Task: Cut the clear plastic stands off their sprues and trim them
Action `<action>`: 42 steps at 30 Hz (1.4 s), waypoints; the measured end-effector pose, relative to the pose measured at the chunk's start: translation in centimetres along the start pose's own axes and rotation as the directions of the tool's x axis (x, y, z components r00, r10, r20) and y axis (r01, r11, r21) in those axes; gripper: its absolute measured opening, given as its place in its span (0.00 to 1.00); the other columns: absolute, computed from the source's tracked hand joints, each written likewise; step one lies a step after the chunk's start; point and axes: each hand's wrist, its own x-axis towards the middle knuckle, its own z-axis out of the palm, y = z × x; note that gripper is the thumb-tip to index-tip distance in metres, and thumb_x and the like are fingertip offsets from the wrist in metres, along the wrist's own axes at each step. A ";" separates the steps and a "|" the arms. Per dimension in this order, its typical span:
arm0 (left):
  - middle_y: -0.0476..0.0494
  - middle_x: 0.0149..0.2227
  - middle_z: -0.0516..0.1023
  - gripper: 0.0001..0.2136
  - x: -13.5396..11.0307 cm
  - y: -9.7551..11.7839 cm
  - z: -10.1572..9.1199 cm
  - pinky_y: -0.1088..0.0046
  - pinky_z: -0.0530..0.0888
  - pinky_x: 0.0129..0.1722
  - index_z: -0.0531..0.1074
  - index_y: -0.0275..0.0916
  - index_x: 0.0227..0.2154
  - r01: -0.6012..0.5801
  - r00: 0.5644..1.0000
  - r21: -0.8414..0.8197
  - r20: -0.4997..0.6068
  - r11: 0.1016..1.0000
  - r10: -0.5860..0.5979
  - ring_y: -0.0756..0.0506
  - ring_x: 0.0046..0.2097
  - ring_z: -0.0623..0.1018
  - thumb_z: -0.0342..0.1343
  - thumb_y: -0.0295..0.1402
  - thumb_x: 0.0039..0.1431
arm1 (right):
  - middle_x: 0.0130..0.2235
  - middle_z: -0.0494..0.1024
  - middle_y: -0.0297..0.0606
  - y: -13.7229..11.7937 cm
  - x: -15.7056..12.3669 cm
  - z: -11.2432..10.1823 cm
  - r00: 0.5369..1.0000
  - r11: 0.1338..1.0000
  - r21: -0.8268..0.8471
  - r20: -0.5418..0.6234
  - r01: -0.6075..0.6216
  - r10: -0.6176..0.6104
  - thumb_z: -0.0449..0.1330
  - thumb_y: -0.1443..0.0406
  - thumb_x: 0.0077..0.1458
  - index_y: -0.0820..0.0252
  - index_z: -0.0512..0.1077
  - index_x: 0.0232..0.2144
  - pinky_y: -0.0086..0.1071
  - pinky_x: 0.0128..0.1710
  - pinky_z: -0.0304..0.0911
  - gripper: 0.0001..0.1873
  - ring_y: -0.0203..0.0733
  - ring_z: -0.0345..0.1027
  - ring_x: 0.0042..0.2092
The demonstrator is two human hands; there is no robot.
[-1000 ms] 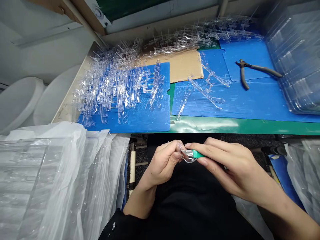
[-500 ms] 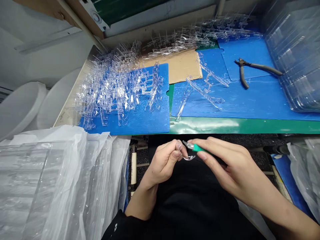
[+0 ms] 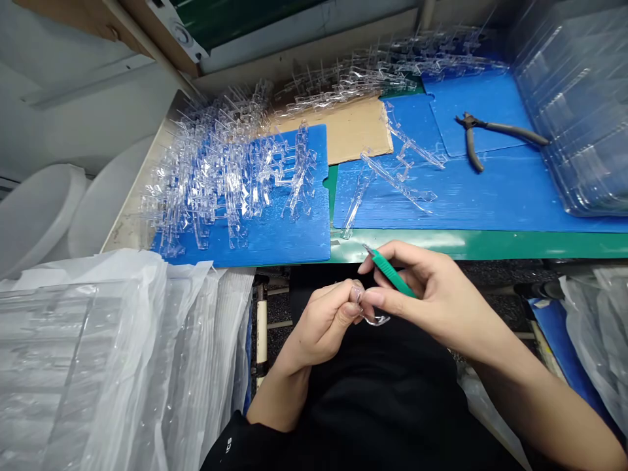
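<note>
My left hand [image 3: 330,320] is closed around a small clear plastic part [image 3: 377,320], whose curved end sticks out below the fingers. Most of the part is hidden by the hand. My right hand [image 3: 422,288] grips a green-handled craft knife [image 3: 395,273], its short metal tip pointing up and left, away from the part. The right thumb reaches over to the clear part beside the left fingertips. Both hands are in front of the table edge, above my lap.
Many clear plastic pieces [image 3: 235,176] lie heaped on blue sheets at the left. A few loose ones [image 3: 400,180] lie mid-table. Grey-handled cutting pliers [image 3: 471,140] rest near stacked clear trays [image 3: 583,118]. Bagged trays [image 3: 122,366] stand at lower left, beside a cardboard piece [image 3: 338,134] further back.
The knife has swung from lying nearly level at the clear part to pointing up and away. My right thumb has moved onto the part. The left hand keeps its hold.
</note>
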 end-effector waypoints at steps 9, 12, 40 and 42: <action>0.46 0.33 0.74 0.16 -0.5 -1.0 -0.5 0.73 0.71 0.34 0.76 0.38 0.40 0.028 0.999 -0.146 0.049 0.989 -0.021 0.49 0.33 0.74 0.49 0.41 0.80 | 0.31 0.79 0.34 1.2 1.9 -0.5 0.932 0.882 0.384 0.335 -0.272 0.142 0.72 0.59 0.66 0.63 0.72 0.36 0.24 0.20 0.43 0.16 0.22 0.52 0.20; 0.46 0.32 0.74 0.17 -0.8 -1.3 -0.5 0.73 0.71 0.34 0.77 0.37 0.40 0.043 0.998 -0.170 0.056 0.985 -0.034 0.49 0.32 0.74 0.49 0.41 0.80 | 0.30 0.80 0.34 1.6 2.1 -0.2 0.922 0.854 0.423 0.358 -0.304 0.151 0.71 0.59 0.66 0.63 0.71 0.36 0.23 0.20 0.42 0.16 0.22 0.50 0.19; 0.40 0.67 0.75 0.27 1.9 1.0 -2.3 0.40 0.48 0.80 0.69 0.51 0.69 -0.047 0.729 0.805 -0.377 0.592 0.571 0.34 0.73 0.69 0.65 0.46 0.70 | 0.20 0.61 0.23 4.0 -0.4 0.7 0.953 0.922 0.335 -0.160 -0.194 0.258 0.78 0.57 0.57 0.60 0.79 0.34 0.23 0.19 0.43 0.16 0.24 0.47 0.19; 0.42 0.59 0.83 0.23 1.6 1.5 -2.2 0.40 0.44 0.81 0.73 0.47 0.65 -0.165 0.893 0.870 -0.069 0.465 0.445 0.36 0.65 0.79 0.65 0.41 0.71 | 0.20 0.62 0.24 3.2 -0.6 0.6 0.959 0.951 0.252 -0.167 -0.181 0.227 0.79 0.59 0.56 0.60 0.80 0.34 0.23 0.19 0.43 0.14 0.25 0.49 0.20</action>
